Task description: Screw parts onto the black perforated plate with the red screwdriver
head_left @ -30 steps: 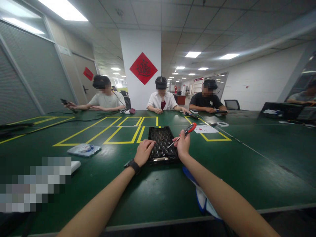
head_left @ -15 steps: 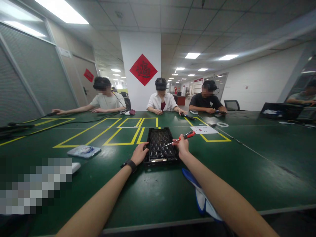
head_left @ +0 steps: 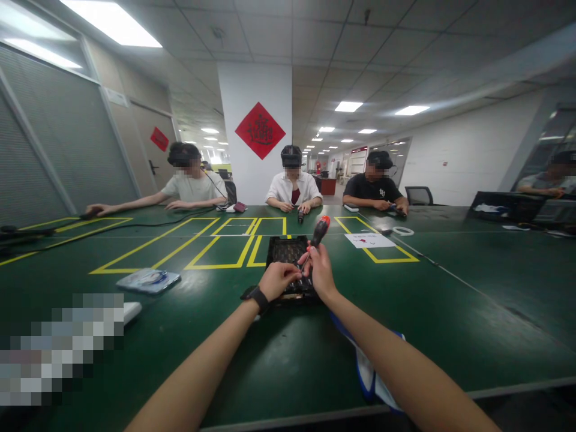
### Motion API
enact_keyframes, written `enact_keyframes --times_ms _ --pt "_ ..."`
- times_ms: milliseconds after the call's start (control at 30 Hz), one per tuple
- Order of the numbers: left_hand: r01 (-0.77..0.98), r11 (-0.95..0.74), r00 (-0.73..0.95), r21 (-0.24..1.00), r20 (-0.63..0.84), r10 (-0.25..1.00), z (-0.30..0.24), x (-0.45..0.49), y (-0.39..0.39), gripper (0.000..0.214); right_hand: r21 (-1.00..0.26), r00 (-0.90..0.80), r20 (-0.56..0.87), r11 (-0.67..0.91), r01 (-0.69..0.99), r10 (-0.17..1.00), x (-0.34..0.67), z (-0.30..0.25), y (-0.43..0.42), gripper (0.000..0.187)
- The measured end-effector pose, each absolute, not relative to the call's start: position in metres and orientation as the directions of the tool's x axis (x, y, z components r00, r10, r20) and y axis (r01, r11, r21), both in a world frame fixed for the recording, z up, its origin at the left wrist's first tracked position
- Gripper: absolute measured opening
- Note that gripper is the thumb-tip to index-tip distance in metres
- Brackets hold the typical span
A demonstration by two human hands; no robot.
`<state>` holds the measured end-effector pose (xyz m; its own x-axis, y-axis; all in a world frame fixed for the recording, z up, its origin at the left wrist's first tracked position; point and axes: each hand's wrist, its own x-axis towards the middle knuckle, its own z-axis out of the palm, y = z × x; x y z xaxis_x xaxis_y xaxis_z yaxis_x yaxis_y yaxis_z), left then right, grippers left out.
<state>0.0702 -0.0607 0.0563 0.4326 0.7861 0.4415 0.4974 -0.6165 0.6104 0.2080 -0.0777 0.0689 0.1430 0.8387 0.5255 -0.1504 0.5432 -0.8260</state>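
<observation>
A black gridded tray (head_left: 288, 247) lies on the green table (head_left: 450, 312) in front of me. My right hand (head_left: 320, 271) is closed round a screwdriver (head_left: 318, 234) with a red and black handle, held nearly upright with its tip down over the tray's near part. My left hand (head_left: 279, 279) is curled at the tray's near edge, fingertips meeting the screwdriver's shaft by my right hand. I cannot see whether the left fingers pinch anything small. A black watch (head_left: 255, 296) is on my left wrist.
Three people sit across the table, hands on small items. Yellow tape rectangles (head_left: 216, 243) mark the table. A white paper (head_left: 369, 240) and a tape ring (head_left: 402, 230) lie to the right, a flat packet (head_left: 148, 279) to the left, a blue-white item (head_left: 371, 366) under my right forearm.
My right hand has swung the screwdriver from nearly level to upright over the tray. My left hand has moved from the tray's left corner in to the shaft. The view has shifted slightly.
</observation>
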Motion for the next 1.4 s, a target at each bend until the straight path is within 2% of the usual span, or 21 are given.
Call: enact_keyframes --times_ms 200,400,633,867,1167,1400 --pt "0.391 -0.643 0.425 0.659 0.49 0.761 0.054 0.065 -0.064 0.026 -0.806 0.099 0.563 0.572 -0.153 0.82 0.204 0.066 -0.077 0.028" --pt "0.406 -0.575 0.401 0.71 0.426 0.811 0.051 0.067 -0.063 0.026 -0.815 0.096 0.545 0.553 -0.17 0.833 0.203 0.065 -0.079 0.027" --pt "0.312 -0.629 0.454 0.712 0.47 0.757 0.052 0.066 -0.066 0.023 -0.821 0.063 0.546 0.548 -0.161 0.836 0.202 0.063 -0.082 0.028" --pt "0.413 -0.61 0.408 0.676 0.462 0.787 0.05 0.066 -0.064 0.024 -0.802 0.056 0.582 0.584 -0.126 0.811 0.203 0.062 -0.084 0.024" --pt "0.394 -0.695 0.49 0.602 0.502 0.713 0.055 0.067 -0.069 0.019 -0.8 0.036 0.578 0.575 -0.169 0.815 0.205 0.063 -0.084 0.027" --pt "0.428 -0.641 0.417 0.637 0.49 0.766 0.045 0.067 -0.061 0.023 -0.791 0.037 0.59 0.587 -0.174 0.807 0.204 0.061 -0.084 0.027"
